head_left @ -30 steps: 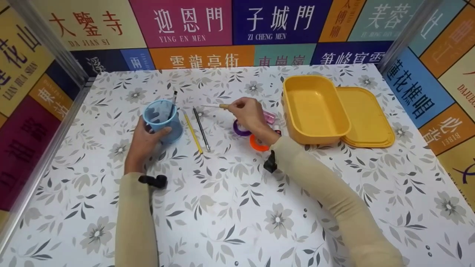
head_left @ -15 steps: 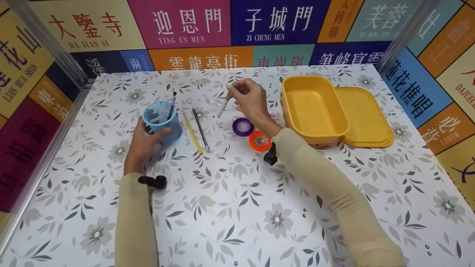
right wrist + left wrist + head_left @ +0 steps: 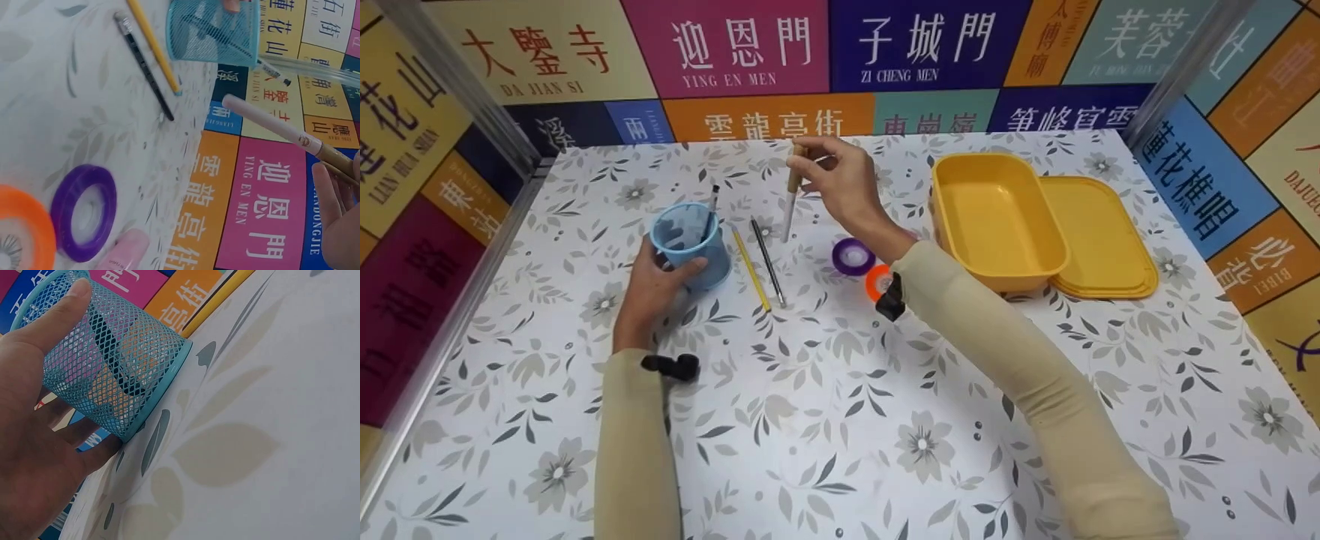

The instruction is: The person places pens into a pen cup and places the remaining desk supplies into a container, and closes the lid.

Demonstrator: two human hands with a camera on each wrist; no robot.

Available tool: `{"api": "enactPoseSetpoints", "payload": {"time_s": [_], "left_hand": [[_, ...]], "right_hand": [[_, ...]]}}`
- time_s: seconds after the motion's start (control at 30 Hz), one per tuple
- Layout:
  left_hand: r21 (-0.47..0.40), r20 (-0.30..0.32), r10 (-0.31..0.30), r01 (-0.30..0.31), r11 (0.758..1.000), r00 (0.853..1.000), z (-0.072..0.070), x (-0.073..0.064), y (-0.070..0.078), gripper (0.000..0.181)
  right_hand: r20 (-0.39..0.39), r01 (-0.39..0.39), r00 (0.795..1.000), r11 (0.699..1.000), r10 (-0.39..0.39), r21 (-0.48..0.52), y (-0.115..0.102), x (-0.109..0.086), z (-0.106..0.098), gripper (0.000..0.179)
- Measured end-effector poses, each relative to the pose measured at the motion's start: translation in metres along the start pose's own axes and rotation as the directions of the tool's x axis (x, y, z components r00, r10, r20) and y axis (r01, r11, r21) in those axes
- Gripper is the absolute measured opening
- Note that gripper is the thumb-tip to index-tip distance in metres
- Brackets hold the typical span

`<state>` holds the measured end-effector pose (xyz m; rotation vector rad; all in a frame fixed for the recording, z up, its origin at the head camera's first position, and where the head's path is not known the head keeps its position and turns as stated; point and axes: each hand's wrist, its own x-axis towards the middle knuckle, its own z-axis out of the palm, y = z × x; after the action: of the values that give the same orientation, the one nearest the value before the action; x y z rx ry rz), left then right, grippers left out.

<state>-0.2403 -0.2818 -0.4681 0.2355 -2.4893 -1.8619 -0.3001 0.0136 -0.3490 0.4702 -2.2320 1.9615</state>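
My left hand grips a light blue mesh pen holder, thumb on the near side and fingers around the far side. A dark pencil with a pale end leans inside it, showing through the mesh in the left wrist view. To the right, my right hand pinches a pen by its gold end, raised above the table. Its pinkish-white length points down in the head view. A yellow pencil and a black pencil lie side by side between the two hands.
A purple tape roll and an orange one lie under my right forearm. Near them is a pink object. A yellow box and its lid occupy the right side. Printed walls enclose the table.
My right hand has moved away and to the left, turning the pen from level to pointing down. The left hand and the pen holder have stayed in place.
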Motion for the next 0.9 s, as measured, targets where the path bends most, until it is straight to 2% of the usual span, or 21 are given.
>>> {"api": "enactPoseSetpoints", "payload": {"time_s": [0.1,0.37,0.5,0.67,0.83,0.9], "left_hand": [[0.007,0.004,0.013,-0.013,1.0,1.0,-0.001,0.0,0.002,0.099],[0.022,0.016,-0.033,0.032,0.999,0.999,0.0,-0.002,0.002,0.099],[0.02,0.014,-0.018,0.018,1.0,1.0,-0.001,-0.002,0.002,0.099],[0.014,0.009,-0.029,0.029,0.999,1.0,-0.001,-0.002,0.002,0.098],[0.018,0.005,-0.054,0.054,0.998,0.999,-0.001,-0.001,0.003,0.1],[0.003,0.007,-0.046,0.046,0.999,0.999,-0.001,0.0,0.002,0.098]], "right_hand": [[0.01,0.01,1.0,1.0,-0.01,0.005,-0.005,0.002,0.006,0.031],[0.033,-0.044,0.999,0.995,0.041,0.084,-0.02,0.005,0.023,0.033],[0.015,-0.035,0.999,0.991,0.033,0.131,-0.026,0.008,0.031,0.03],[-0.001,-0.002,1.0,0.983,0.002,0.182,-0.027,0.012,0.045,0.029],[0.024,-0.007,1.0,0.982,0.003,0.187,-0.025,0.014,0.061,0.027],[0.038,0.001,0.999,0.984,-0.008,0.178,-0.025,0.014,0.066,0.027]]}}
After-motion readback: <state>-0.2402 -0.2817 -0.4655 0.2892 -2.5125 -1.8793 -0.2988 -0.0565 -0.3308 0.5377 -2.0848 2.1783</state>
